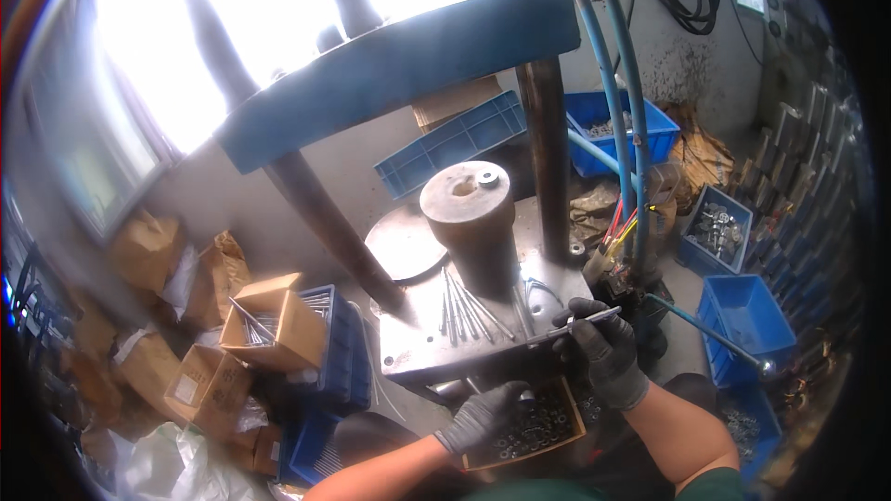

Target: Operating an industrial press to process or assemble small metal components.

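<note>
While two gloved hands work in front of a press, the right hand (601, 353) is closed, pinching one metal rod (608, 314) between thumb and fingers near the right front corner of the steel base plate (408, 343). The left hand (487, 417), its fingers curled, is over the left part of one shallow box (575, 410) of small metal rings (534, 429); the fingertips are too obscured to tell whether it grips anything. On the plate lie at least five slim rods (469, 313), fanned out before one upright steel cylinder (473, 232), which carries one small ring (488, 180) on its top face, beside the central hole. One round disc (399, 246) lies left of the cylinder, and one blue crossbeam (408, 65) spans above, with two dark columns (543, 158) running down from it to the plate. Four blue bins (763, 345) line the right side, three of them containing metal parts. At left, one open carton (302, 329) holds more rods, beside a blue crate (345, 357).
</note>
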A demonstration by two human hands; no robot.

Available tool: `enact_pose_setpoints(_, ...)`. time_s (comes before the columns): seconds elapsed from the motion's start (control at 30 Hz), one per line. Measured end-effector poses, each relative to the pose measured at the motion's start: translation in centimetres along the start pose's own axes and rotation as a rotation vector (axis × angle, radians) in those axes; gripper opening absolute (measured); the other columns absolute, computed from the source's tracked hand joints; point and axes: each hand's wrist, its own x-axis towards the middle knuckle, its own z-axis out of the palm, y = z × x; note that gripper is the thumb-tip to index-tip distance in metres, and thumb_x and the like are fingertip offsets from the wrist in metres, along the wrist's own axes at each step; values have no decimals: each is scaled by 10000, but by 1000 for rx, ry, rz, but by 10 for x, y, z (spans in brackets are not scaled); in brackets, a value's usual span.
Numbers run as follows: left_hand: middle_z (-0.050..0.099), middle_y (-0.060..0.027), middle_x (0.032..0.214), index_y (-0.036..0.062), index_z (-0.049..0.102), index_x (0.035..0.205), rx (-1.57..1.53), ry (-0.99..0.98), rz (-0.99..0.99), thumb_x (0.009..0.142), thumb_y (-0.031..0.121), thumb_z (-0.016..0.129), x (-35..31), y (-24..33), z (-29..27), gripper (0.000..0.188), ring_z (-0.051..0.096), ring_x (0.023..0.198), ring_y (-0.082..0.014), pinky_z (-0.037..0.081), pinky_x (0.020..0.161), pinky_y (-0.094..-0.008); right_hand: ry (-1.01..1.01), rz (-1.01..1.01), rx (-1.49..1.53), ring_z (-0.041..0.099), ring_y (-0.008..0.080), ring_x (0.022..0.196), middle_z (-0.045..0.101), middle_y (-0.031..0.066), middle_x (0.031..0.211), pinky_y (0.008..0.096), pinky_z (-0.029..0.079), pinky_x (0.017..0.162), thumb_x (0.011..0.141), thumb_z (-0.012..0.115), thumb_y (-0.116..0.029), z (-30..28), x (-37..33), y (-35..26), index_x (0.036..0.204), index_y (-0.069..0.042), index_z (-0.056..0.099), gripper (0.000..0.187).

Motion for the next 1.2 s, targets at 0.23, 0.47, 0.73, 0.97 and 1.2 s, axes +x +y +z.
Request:
enact_pose_setpoints(0.23,697,-201,1222,35,616,1318,226,713,458,918,77,726,104,111,-160,417,727,1055,-345,613,872,-396,102,70,256,661,115,779,744,98,999,284,551,721,1030,638,-84,-6,9,-24,1250,-13,664,232)
enact_pose_setpoints(0.47,649,-186,1341,48,623,1332,1098,459,206,977,331,659,154,143,-221,456,625,1222,-402,488,1058,-495,99,77,296,616,81,730,757,78,975,262,517,677,1037,646,-102,-13,7,-34,1238,-29,673,216)
enact_pose_setpoints(0.73,747,-160,1207,107,759,1168,1013,256,7,971,455,637,224,178,-232,418,695,1156,-341,534,1026,-421,163,11,263,642,96,752,745,76,977,261,525,675,1046,625,-127,-26,13,-49,1240,-16,659,226)
enact_pose_setpoints(0.97,762,-96,1081,171,771,1124,1059,134,93,948,356,674,244,187,-220,273,719,1061,-320,561,967,-423,266,-72,308,649,97,725,740,82,976,244,522,646,1054,616,-156,-51,16,-59,1268,-49,644,241)
enact_pose_setpoints(1.2,690,-74,1188,184,784,1077,1631,48,26,917,205,688,261,174,-166,189,655,1141,-315,545,964,-426,404,-59,399,630,73,661,743,76,959,215,481,540,1053,618,-173,-70,17,-75,1267,-59,646,244)
